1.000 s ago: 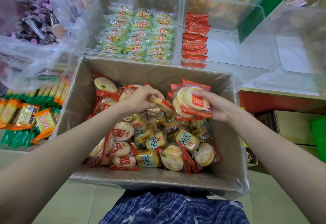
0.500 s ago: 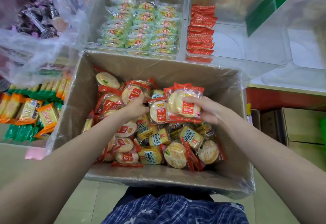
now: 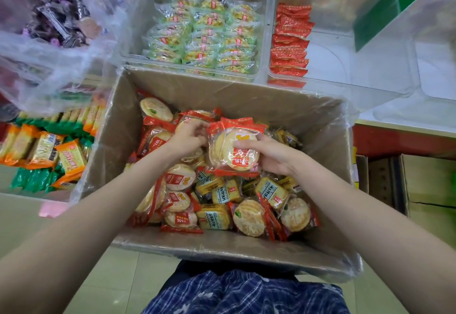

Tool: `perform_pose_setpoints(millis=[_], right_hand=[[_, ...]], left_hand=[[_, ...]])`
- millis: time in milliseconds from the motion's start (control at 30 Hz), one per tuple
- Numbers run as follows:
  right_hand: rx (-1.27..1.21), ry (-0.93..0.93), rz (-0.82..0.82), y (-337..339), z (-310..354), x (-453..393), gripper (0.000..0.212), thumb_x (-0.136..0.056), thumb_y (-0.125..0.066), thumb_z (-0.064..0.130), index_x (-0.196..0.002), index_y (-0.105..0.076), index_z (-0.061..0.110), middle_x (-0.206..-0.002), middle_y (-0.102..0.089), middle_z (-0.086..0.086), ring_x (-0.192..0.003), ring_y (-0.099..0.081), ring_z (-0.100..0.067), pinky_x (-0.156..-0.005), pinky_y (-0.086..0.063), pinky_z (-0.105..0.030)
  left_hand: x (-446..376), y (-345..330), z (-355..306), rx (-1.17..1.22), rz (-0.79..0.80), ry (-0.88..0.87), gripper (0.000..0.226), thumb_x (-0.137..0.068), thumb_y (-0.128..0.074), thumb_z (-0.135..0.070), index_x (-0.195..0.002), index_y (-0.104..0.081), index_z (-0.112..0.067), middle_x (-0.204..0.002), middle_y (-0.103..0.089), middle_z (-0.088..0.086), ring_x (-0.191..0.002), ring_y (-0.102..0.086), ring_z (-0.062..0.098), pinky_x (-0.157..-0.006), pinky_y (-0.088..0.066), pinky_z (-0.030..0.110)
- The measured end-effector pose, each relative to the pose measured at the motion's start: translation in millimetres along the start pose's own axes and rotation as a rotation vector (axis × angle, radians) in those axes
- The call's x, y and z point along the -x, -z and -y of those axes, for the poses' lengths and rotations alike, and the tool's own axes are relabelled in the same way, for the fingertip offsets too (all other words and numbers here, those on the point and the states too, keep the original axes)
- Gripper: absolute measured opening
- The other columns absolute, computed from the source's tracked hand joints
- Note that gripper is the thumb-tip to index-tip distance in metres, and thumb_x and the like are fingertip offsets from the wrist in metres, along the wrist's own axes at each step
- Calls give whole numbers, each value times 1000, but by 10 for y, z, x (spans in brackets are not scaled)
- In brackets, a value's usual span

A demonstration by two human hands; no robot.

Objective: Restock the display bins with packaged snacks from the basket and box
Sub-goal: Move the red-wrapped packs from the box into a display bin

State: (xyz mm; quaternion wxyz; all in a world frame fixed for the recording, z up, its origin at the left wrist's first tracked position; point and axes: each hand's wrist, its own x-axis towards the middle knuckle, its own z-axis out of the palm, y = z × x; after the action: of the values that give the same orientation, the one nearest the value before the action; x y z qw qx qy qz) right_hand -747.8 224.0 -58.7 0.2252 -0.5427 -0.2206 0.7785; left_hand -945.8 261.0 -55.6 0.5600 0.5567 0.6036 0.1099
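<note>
Two hands over the cardboard box point(image 3: 318, 128). Right hand point(image 3: 267, 157) curled round a stack of red-edged rice cracker packets point(image 3: 234, 149), thumb across the front label, the other fingers point(image 3: 269, 168) wrapped behind and mostly hidden. Left hand point(image 3: 188, 136) just beside the stack's left edge, fingers bent down onto a red-wrapped packet point(image 3: 195, 119) at the top of the heap; cannot tell whether pinching it or only touching, fingertips out of sight behind the knuckles. Below and around both sets of fingers, loose snack packets point(image 3: 222, 205) heaped in the box, round crackers mixed with yellow rectangular ones. Beyond the fingers, a clear display bin point(image 3: 328, 49) with a row of red packets point(image 3: 290, 42) along its left wall. Left of that, a bin of green packets point(image 3: 204, 37). Far bins cut off by the top edge; print on wrappers too blurred to read.
</note>
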Motion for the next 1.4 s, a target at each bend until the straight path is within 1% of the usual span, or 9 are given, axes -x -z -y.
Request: perform_pose_setpoints(millis=[100, 167, 267, 400, 500, 800, 967, 1133, 1400], right_hand=[[-69, 51, 33, -10, 172, 67, 25, -81, -64, 22, -105, -59, 15, -91, -72, -3, -82, -68, -15, -79, -53, -30], [-121, 68, 45, -9, 268, 119, 17, -87, -58, 23, -101, -60, 15, -80, -73, 0, -73, -69, -12, -70, -54, -28], [-175, 95, 86, 9, 360, 210, 39, -67, -74, 25, -101, -59, 13, -77, -74, -2, -68, -70, -12, -59, -56, -24], [-105, 106, 143, 99, 421, 304, 93, -18, -96, 33, -101, -61, 13, -83, -74, -5, -72, -71, -16, -60, -57, -27], [-34, 119, 190, 179, 513, 398, 96, -17, -96, 36, -104, -59, 13, -83, -74, -5, -73, -71, -15, -60, -56, -26], [-27, 188, 173, 378, 640, 712, 97, -13, -96, 35, -100, -59, 12, -77, -73, -5, -67, -71, -15, -56, -56, -26], [-335, 377, 100, 622, 743, 740, 108, -27, -97, 32, -123, -52, 10, -100, -70, -9, -87, -69, -19, -75, -58, -31], [-138, 490, 87, 650, 946, 833, 89, -28, -95, 38, -105, -58, 13, -84, -73, -2, -76, -70, -13, -65, -57, -27], [274, 569, -130, 1070, 1573, 855, 42, -67, -69, 15, -107, -58, 18, -98, -68, 0, -89, -67, -13, -78, -56, -28]], left_hand=[[14, 192, -55, -269, -441, -278, 34, -88, -56, -4, -121, -50, -10, -117, -52, 6, -99, -54, 15, -83, -46, 21], [-64, 291, -18, -432, -516, -241, 41, -87, -60, -12, -125, -48, -6, -123, -48, 12, -108, -50, 21, -93, -42, 29], [-156, 343, 57, -752, -323, -51, 37, -89, -60, -24, -118, -54, -1, -115, -59, 19, -107, -54, 32, -89, -44, 39], [-141, 362, -118, -687, -57, -167, 23, -90, -60, -27, -104, -56, -10, -102, -62, 7, -96, -58, 23, -76, -44, 29], [-94, 392, -354, -421, 210, -188, 8, -92, -56, -25, -91, -55, -17, -91, -59, 4, -82, -54, 18, -68, -42, 27], [-34, 336, -1024, 121, 374, -43, 31, -94, -44, -42, -105, -63, -21, -106, -67, 3, -91, -63, 16, -84, -51, 30], [-104, 356, -1246, 612, 544, -91, 71, -60, -81, -40, -122, -55, -15, -118, -65, 5, -106, -64, 21, -81, -55, 34], [-262, 110, -1546, 536, 314, -86, 13, -92, -52, -16, -104, -57, -18, -95, -66, -1, -86, -64, 16, -73, -58, 26], [-797, -16, -2314, 66, 296, -245, 15, -97, -47, -27, -96, -61, -31, -68, -60, -13, -58, -54, 1, -58, -50, 14]])
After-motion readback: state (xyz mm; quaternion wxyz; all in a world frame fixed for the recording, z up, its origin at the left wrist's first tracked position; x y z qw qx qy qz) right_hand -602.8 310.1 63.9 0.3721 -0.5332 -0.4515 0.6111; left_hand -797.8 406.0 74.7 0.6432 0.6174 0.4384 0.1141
